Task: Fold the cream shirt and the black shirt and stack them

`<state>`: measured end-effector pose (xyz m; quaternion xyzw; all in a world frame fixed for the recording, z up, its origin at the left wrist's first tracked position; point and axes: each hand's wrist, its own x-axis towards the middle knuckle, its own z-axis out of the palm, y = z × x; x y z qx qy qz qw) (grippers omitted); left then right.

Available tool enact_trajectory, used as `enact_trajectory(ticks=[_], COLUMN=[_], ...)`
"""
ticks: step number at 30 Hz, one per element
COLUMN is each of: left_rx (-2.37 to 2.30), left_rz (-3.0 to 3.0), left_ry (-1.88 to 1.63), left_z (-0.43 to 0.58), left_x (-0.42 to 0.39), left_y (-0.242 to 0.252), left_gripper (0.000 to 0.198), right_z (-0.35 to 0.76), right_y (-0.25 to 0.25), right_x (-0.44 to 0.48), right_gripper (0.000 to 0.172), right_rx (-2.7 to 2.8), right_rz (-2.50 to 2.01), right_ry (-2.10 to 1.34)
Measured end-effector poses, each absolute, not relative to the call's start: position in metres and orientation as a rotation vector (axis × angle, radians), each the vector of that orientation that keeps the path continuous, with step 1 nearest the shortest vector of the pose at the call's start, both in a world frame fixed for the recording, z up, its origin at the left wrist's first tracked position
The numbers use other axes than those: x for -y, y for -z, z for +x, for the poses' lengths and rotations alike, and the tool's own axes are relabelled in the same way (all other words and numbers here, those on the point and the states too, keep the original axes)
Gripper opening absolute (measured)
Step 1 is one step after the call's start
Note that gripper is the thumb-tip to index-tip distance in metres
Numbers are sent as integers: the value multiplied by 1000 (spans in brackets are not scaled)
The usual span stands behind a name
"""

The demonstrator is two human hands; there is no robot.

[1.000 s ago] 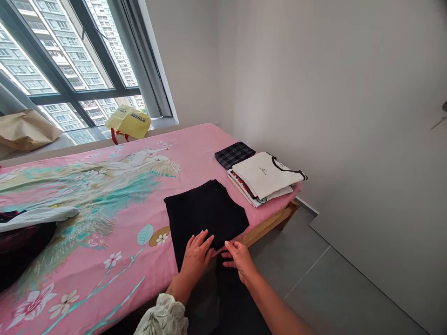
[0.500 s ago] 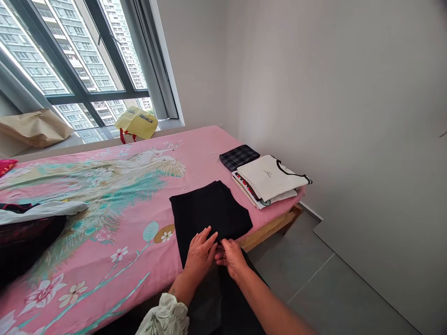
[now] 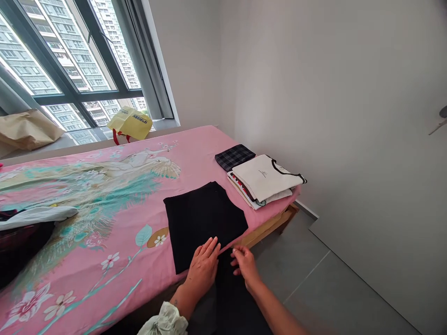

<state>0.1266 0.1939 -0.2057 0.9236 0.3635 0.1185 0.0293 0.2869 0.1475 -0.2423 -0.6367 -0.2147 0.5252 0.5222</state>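
A black garment (image 3: 202, 214), folded into a flat piece, lies on the pink bedspread (image 3: 195, 144) near the bed's front edge. My left hand (image 3: 205, 263) rests flat on the garment's near edge, fingers stretched out and holding nothing. Just right of it, over the bed's edge, is my right hand (image 3: 244, 264), its fingers curled loosely and apart, with nothing visible in them. Beyond the garment to the right sits a stack of folded clothes with a white top (image 3: 267, 177) uppermost. A folded dark checked cloth (image 3: 234, 157) lies behind that stack.
Dark and grey clothes (image 3: 31, 237) are heaped at the left of the bed. A yellow bag (image 3: 131, 123) and a brown paper bag (image 3: 30, 129) stand by the window. The wooden bed frame (image 3: 270, 229) borders the grey floor at the right.
My right hand has let go of the black garment's near edge and moved right. My left hand has slid slightly toward me. The view has turned a little to the right.
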Motion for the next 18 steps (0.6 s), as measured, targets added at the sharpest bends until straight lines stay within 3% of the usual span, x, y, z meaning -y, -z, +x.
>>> enact_trajectory(ticks=[3,6,13,18], left_rx=[-1237,-1358,-1501,-1605], left_rz=[2814,2805,2774,2640], left_ry=[-386,-440,-417,-508], left_z=[136,144,159,163], left_x=[-199,-206,-206,-209], left_y=[203,205,220,204], left_gripper=[48,56,63,61], right_z=[305,314,304,286], right_y=[236,226,215,199], right_x=[-150,-161,-193,-203], right_gripper=[40,42,33,28], right_rx=[388,323,369,412], right_rz=[-1435,-1393,-1438,-1336], right_ry=[-1101,-1130,-1116,-1109])
